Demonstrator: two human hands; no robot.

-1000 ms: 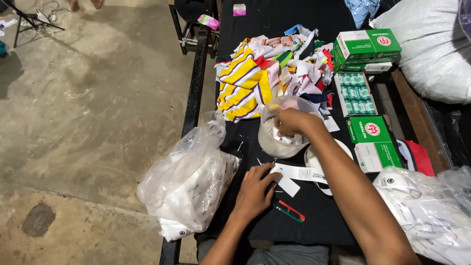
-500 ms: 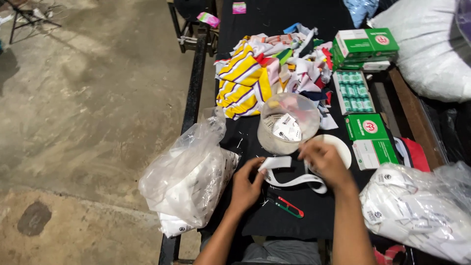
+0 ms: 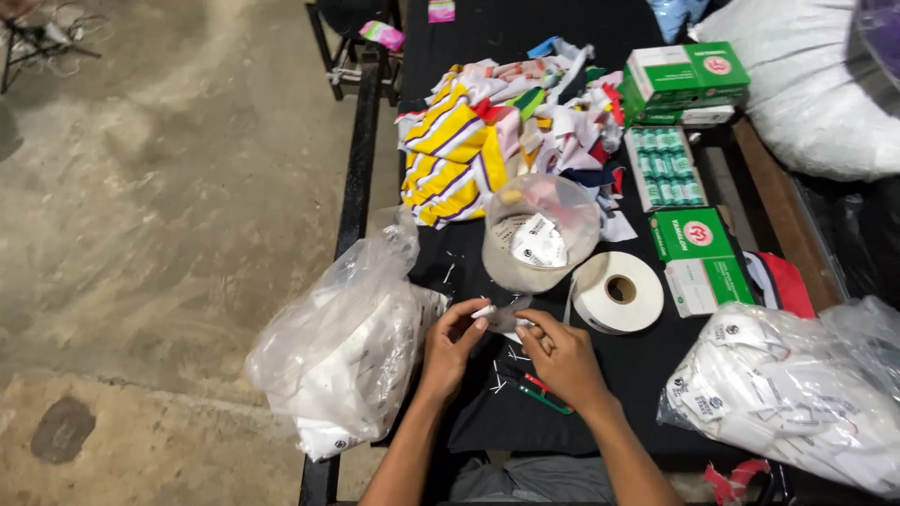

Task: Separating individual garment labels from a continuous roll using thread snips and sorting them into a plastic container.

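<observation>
Small white label strip (image 3: 497, 314) pinched between left hand (image 3: 450, 345) and right hand (image 3: 560, 356), long axis running side to side, label roll (image 3: 617, 291) just beyond right.

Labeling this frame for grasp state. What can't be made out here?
Head view only:
- White strip: pinched between left hand and right hand; fingers cover most of it, print too small.
- Clear tub: cloudy wall blurs the tags inside.
- Small green and red tool: partly under the right hand, kind unclear.
- Right plastic bag: cut off by the frame edge.
</observation>
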